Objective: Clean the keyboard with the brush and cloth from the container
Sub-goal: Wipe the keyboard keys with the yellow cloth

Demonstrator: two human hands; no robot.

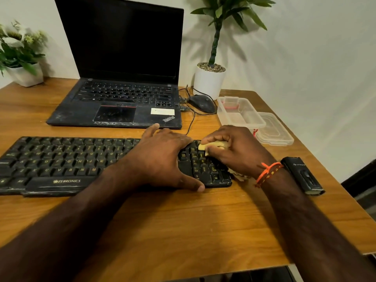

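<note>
While our two hands work near the middle of the frame, the wooden brown desk top (pixel 183 220) fills most of the view. On it, toward the upper centre, stands the open black laptop (pixel 120 74) with a dark screen. Below it, across the left and centre, lies the long black keyboard with yellow lettering (pixel 67 159), its right end reaching under our hands. At the upper right stands the green leafy plant in a round white pot (pixel 209 80), and at the upper left edge the flowering plant in a white pot (pixel 24 74). Right of centre sits the clear plastic rectangular container (pixel 240 112), open, with its clear lid (pixel 274 131) lying just beside it toward the right. Our left hand (pixel 160 159) lies spread on the keyboard's right part, thumb at the near edge, fingers over the far edge. Our right hand (pixel 240 151) curls round the bunched yellow cloth (pixel 211 146), pressing it on the number keys. Right of that wrist lies the slim black brush case (pixel 303 176). Beside the laptop rests the black corded mouse (pixel 202 102).
</note>
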